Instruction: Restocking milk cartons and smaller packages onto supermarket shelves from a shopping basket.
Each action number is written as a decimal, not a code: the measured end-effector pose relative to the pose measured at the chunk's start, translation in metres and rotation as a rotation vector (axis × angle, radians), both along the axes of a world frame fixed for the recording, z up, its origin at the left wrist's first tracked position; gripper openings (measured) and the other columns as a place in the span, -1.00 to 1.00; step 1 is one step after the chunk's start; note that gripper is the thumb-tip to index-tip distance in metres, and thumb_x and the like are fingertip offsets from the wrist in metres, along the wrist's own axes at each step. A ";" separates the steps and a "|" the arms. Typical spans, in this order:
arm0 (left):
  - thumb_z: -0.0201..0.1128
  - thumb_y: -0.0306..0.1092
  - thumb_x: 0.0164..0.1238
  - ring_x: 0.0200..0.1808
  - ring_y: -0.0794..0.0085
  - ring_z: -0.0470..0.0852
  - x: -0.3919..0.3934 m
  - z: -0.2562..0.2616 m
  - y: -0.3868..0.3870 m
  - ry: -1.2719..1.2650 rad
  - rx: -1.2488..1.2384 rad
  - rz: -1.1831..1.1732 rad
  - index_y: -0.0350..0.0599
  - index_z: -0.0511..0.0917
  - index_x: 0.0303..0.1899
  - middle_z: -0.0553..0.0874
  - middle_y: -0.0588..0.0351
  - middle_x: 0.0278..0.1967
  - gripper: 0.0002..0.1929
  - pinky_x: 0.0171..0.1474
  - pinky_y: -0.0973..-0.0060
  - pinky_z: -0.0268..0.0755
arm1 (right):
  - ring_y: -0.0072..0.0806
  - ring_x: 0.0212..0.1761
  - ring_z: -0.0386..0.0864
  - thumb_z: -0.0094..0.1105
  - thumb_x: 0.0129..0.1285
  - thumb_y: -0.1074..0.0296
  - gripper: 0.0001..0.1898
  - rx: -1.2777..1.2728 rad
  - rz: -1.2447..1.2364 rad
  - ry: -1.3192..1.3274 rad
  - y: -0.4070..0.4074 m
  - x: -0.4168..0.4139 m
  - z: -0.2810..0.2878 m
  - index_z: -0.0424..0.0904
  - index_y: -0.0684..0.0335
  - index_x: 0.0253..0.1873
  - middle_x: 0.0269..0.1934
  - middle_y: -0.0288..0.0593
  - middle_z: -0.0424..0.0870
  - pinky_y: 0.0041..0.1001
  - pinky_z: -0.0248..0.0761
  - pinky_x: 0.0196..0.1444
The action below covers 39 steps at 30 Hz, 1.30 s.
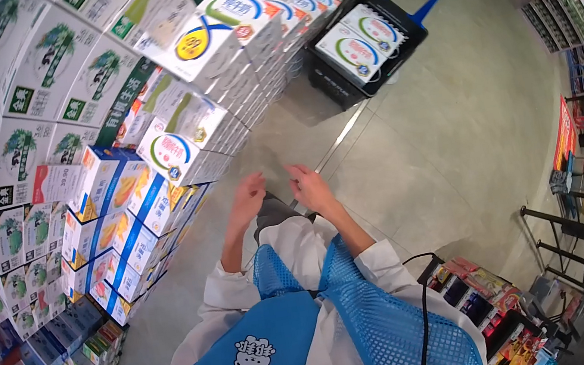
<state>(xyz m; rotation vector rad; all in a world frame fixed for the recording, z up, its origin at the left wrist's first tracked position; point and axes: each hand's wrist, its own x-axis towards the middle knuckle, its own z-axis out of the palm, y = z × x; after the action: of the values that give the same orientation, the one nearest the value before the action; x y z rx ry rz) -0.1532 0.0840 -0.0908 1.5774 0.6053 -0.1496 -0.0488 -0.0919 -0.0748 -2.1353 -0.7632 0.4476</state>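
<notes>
My left hand (pixel 249 193) is held in front of my body with bent fingers and holds nothing that I can see. Close by, to its right, my right hand (pixel 310 184) also appears bare, its fingers partly curled. The two hands do not touch. Ahead and to the right stands a black shopping basket (pixel 336 82) with a raised blue handle (pixel 427 3); milk cartons (pixel 357 51) in white boxes lie in it. White milk boxes (pixel 171 150) on a stack are nearest to my left hand, with blue, white and yellow boxes (pixel 110 181) beside them.
Tall stacks of green and white milk boxes (pixel 47 60) line the left side. A grey floor (pixel 425 162) stretches to the right. A black metal rack frame (pixel 565 226) stands at the far right, and packaged goods (pixel 478 290) fill a display at the lower right.
</notes>
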 end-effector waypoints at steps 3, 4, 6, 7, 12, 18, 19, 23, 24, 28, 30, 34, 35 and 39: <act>0.06 -0.55 0.25 0.10 0.31 0.57 0.029 0.003 -0.061 -0.021 -0.056 -0.064 -0.19 0.34 0.29 0.56 -0.08 0.12 -0.48 0.17 0.44 0.39 | 0.00 -0.18 0.60 0.10 0.13 0.51 -0.62 0.036 -0.087 0.023 -0.059 0.022 0.001 0.51 0.25 0.10 -0.07 0.08 0.58 -0.21 0.51 -0.10; 0.06 -0.55 0.25 0.10 0.31 0.57 0.035 0.003 -0.079 -0.024 -0.052 -0.069 -0.19 0.34 0.29 0.56 -0.08 0.12 -0.48 0.17 0.44 0.39 | 0.00 -0.18 0.60 0.10 0.13 0.51 -0.62 0.040 -0.092 0.020 -0.076 0.026 0.004 0.51 0.25 0.10 -0.07 0.08 0.58 -0.21 0.51 -0.10; 0.06 -0.55 0.24 0.10 0.30 0.57 0.053 0.011 -0.112 -0.050 -0.065 -0.135 -0.20 0.34 0.29 0.56 -0.09 0.12 -0.48 0.17 0.45 0.38 | -0.12 -0.24 0.62 0.11 0.15 0.52 -0.64 0.117 -0.241 0.113 -0.109 0.038 0.012 0.53 0.27 0.09 -0.14 0.08 0.59 -0.29 0.53 -0.20; 0.06 -0.55 0.24 0.10 0.30 0.57 0.062 0.019 -0.127 -0.059 -0.061 -0.135 -0.20 0.34 0.29 0.56 -0.09 0.12 -0.48 0.17 0.45 0.38 | -0.12 -0.24 0.62 0.11 0.15 0.52 -0.64 0.121 -0.239 0.103 -0.124 0.044 0.014 0.53 0.27 0.09 -0.14 0.08 0.59 -0.29 0.53 -0.20; 0.05 -0.56 0.22 0.14 0.26 0.54 0.096 0.037 -0.182 -0.026 -0.117 -0.256 -0.23 0.33 0.29 0.54 -0.10 0.13 -0.46 0.16 0.40 0.40 | -0.32 -0.32 0.65 0.14 0.24 0.48 -0.71 0.238 -0.509 0.165 -0.185 0.063 0.017 0.54 0.36 0.06 -0.14 0.04 0.62 -0.44 0.54 -0.31; 0.06 -0.56 0.19 0.07 0.27 0.58 0.163 0.007 -0.214 -0.033 -0.164 -0.312 -0.27 0.33 0.27 0.56 -0.14 0.09 -0.46 0.11 0.42 0.44 | -0.41 -0.26 0.67 0.20 0.21 0.48 -0.68 0.169 -0.578 0.204 -0.244 0.111 0.015 0.55 0.36 0.08 -0.06 0.00 0.66 -0.49 0.57 -0.23; 0.06 -0.56 0.19 0.07 0.27 0.58 0.181 0.004 -0.221 -0.036 -0.171 -0.325 -0.27 0.33 0.27 0.56 -0.14 0.09 -0.46 0.11 0.42 0.44 | -0.41 -0.26 0.67 0.20 0.21 0.48 -0.68 0.164 -0.591 0.198 -0.255 0.121 0.014 0.55 0.36 0.08 -0.06 0.00 0.66 -0.49 0.57 -0.23; 0.05 -0.56 0.18 0.09 0.26 0.58 0.267 -0.017 -0.255 -0.001 -0.157 -0.445 -0.30 0.36 0.24 0.57 -0.17 0.08 -0.48 0.10 0.40 0.45 | -0.34 -0.31 0.68 0.22 0.17 0.52 -0.67 0.159 -0.740 0.171 -0.290 0.169 0.017 0.55 0.39 0.05 -0.11 0.02 0.67 -0.45 0.56 -0.28; 0.05 -0.55 0.18 0.10 0.24 0.58 0.287 -0.022 -0.267 -0.035 -0.159 -0.519 -0.30 0.37 0.23 0.57 -0.19 0.08 -0.49 0.10 0.40 0.45 | -0.34 -0.29 0.68 0.22 0.17 0.51 -0.67 0.137 -0.777 0.180 -0.300 0.182 0.022 0.55 0.39 0.06 -0.09 0.03 0.66 -0.45 0.56 -0.27; 0.07 -0.49 0.17 0.11 0.17 0.58 0.394 0.009 -0.322 -0.103 -0.075 -0.741 -0.28 0.39 0.22 0.57 -0.18 0.11 -0.49 0.11 0.34 0.45 | -0.34 -0.27 0.69 0.22 0.18 0.49 -0.65 0.109 -0.886 0.186 -0.330 0.243 0.029 0.54 0.37 0.09 -0.08 0.04 0.66 -0.45 0.58 -0.24; 0.04 -0.53 0.17 0.12 0.18 0.58 0.448 0.031 -0.348 -0.195 -0.029 -0.816 -0.29 0.38 0.23 0.57 -0.18 0.11 -0.49 0.15 0.36 0.43 | -0.33 -0.27 0.69 0.22 0.18 0.48 -0.65 0.089 -0.905 0.163 -0.341 0.277 0.024 0.55 0.37 0.08 -0.08 0.04 0.66 -0.45 0.58 -0.24; 0.02 -0.55 0.17 0.16 0.17 0.56 0.538 0.066 -0.386 -0.329 0.065 -0.902 -0.28 0.37 0.24 0.56 -0.16 0.13 -0.48 0.20 0.35 0.40 | -0.33 -0.28 0.69 0.20 0.19 0.48 -0.68 0.078 -0.972 0.130 -0.345 0.337 0.050 0.56 0.38 0.06 -0.09 0.04 0.66 -0.45 0.58 -0.25; 0.02 -0.55 0.17 0.16 0.17 0.56 0.549 0.064 -0.391 -0.322 0.062 -0.924 -0.28 0.37 0.24 0.56 -0.16 0.13 -0.48 0.20 0.35 0.40 | -0.34 -0.29 0.68 0.20 0.19 0.48 -0.69 0.105 -0.995 0.148 -0.346 0.350 0.054 0.56 0.38 0.05 -0.10 0.04 0.66 -0.44 0.58 -0.25; 0.08 -0.48 0.15 0.08 0.08 0.60 0.607 0.044 -0.413 -0.261 -0.060 -0.822 -0.26 0.42 0.21 0.58 -0.16 0.10 -0.49 0.13 0.29 0.45 | -0.36 -0.26 0.70 0.21 0.19 0.49 -0.67 0.035 -0.975 0.161 -0.359 0.394 0.038 0.56 0.39 0.07 -0.12 0.02 0.69 -0.45 0.58 -0.18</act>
<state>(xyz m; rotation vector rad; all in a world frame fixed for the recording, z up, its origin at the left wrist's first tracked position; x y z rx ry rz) 0.4543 -0.3294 -0.0464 1.6703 -0.2759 -0.5568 0.3450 -0.4508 -0.0373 -2.1142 0.3862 0.0673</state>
